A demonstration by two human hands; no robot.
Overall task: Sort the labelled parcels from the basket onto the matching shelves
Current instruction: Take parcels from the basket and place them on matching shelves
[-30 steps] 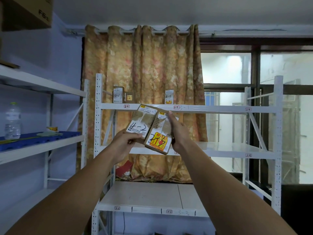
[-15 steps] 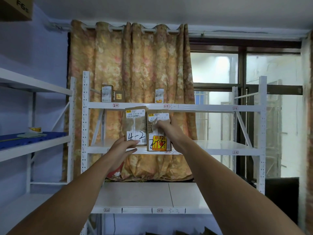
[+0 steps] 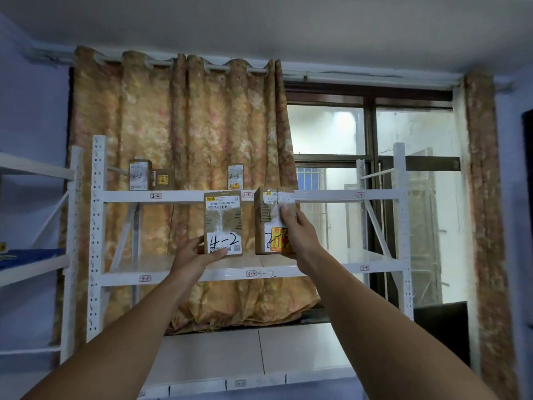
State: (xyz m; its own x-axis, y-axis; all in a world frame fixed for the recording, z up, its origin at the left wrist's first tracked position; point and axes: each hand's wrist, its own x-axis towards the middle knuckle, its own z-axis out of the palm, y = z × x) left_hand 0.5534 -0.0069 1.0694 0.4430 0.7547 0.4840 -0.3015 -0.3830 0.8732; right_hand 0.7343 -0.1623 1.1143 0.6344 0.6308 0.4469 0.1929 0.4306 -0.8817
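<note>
The left hand (image 3: 196,256) pinches the lower left corner of the parcel marked 4-2 (image 3: 222,223), holding it upright with its label facing the camera. The right hand (image 3: 300,229) is clamped round the right side of the second parcel (image 3: 266,226), also upright and just right of the first, apart from it. Both are raised in front of the white rack (image 3: 98,226), between its upper shelf (image 3: 178,195) and middle shelf (image 3: 173,277). The basket is not in view.

The step in hand looks like matching numbers to tags. The upper shelf's tags read 2-2, 2-3 and 2-4, the middle shelf's 3-2, 3-3 and 3-4, so 4-2 seems to fit neither. It probably belongs on the lowest shelf (image 3: 219,359), whose tag is too blurred to read, and that should be checked before lowering.

The second parcel's handwritten number is mostly hidden by the right hand's fingers and a yellow sticker. Sliding the grip toward the edge would expose it. It is best to place one parcel at a time, upright and label outward like the shelved parcels (image 3: 140,174) on the upper shelf. The corner pinch on the 4-2 parcel looks light and may need firming.
</note>
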